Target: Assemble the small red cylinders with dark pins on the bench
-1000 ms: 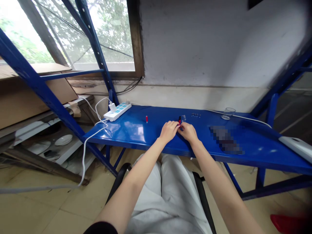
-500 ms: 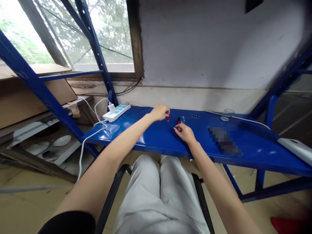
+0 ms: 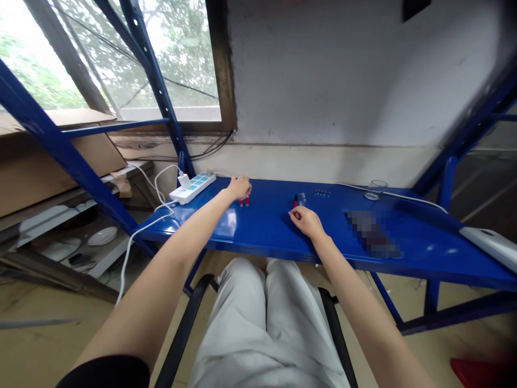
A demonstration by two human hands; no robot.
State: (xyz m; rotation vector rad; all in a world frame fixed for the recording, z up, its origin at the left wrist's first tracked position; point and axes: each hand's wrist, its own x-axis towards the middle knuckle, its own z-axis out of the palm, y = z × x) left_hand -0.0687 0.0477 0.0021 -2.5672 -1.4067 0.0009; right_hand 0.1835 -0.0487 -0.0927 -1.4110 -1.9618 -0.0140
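My left hand (image 3: 239, 188) is over the left part of the blue tabletop, its fingers closed on a small red cylinder with a pale lower end (image 3: 247, 201). Just left of that one stands a matching small red piece (image 3: 241, 203). Over the middle of the table my right hand (image 3: 307, 220) has thumb and fingers pinched together; what they hold, if anything, I cannot make out. Right behind those fingertips are a small black-and-red piece (image 3: 295, 201) and a few small clear pieces (image 3: 302, 199). Further back lies a group of several tiny pieces (image 3: 322, 193).
A white power strip (image 3: 193, 187) with a plugged-in charger and cable lies at the left end of the blue table (image 3: 266, 234). To the right are a clear glass (image 3: 375, 189), a blurred-out object (image 3: 372, 234) and a white device (image 3: 490, 245). Blue frame posts flank both ends.
My left hand has moved left across the table with the red cylinder, to beside the other red piece, which now shows. My right hand has stayed almost in place.
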